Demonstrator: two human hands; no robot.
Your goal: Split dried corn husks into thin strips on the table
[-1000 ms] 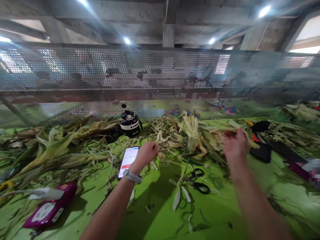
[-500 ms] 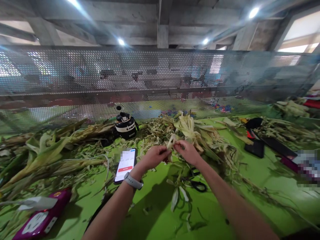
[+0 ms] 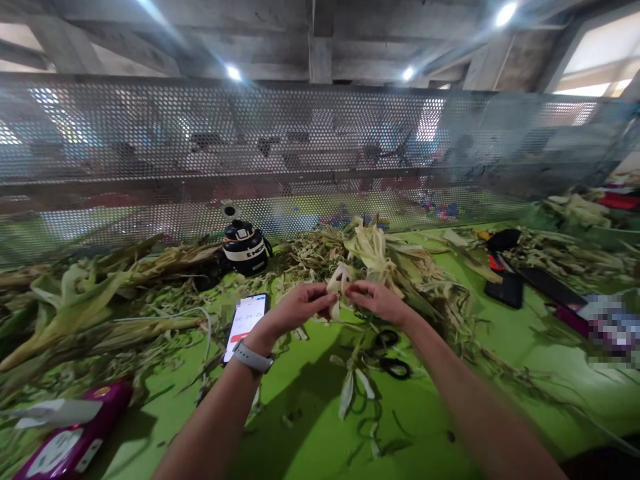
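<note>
Between my two hands, above the green table (image 3: 310,427), is a pale strip of corn husk (image 3: 337,283). My left hand (image 3: 306,305) pinches it from the left, with thumb and fingers together. From the right, my right hand (image 3: 374,298) closes its fingertips on the same strip. Just behind rises a bunch of dry corn husks (image 3: 373,250). Below my right hand lie scissors with black handles (image 3: 395,368), their blades partly covered by husk scraps. A small tied bundle of husk strips (image 3: 349,393) rests in front of them.
A phone (image 3: 246,320) showing a timer lies left of my left hand. Behind it stands a black and white bottle (image 3: 246,250). Husk heaps (image 3: 75,293) spread at left. A purple box (image 3: 75,433) sits front left. A perforated metal screen (image 3: 300,147) closes the back.
My hands have drawn slightly apart at the fingertips, and the husk strip between them looks more opened out. The whole view has shifted slightly.
</note>
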